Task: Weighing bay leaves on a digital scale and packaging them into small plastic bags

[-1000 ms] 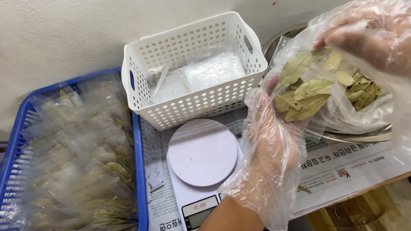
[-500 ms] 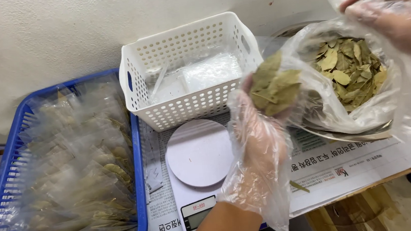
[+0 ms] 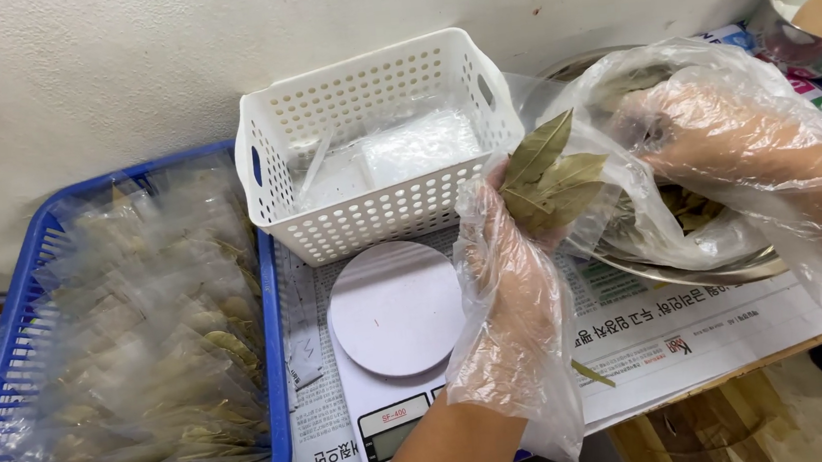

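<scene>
My left hand (image 3: 516, 281), in a loose clear plastic glove, grips a bunch of dried bay leaves (image 3: 549, 180) and holds it up just right of the round white scale platter (image 3: 396, 307). My right hand (image 3: 723, 136), also gloved, reaches into a clear plastic bag of leaves (image 3: 652, 228) that lies in a metal bowl (image 3: 706, 271). Whether its fingers hold any leaves is hidden by the crumpled plastic.
A white perforated basket (image 3: 384, 213) with empty clear bags stands behind the scale. A blue basket (image 3: 274, 395) at left holds several packed bags of leaves. Newspaper (image 3: 702, 334) covers the table; one loose leaf (image 3: 594, 374) lies on it. A small metal bowl (image 3: 812, 12) sits far right.
My left hand has drawn a bunch of leaves out of the bag and carried it left toward the scale. My right hand has dropped from above the bag down into it.
</scene>
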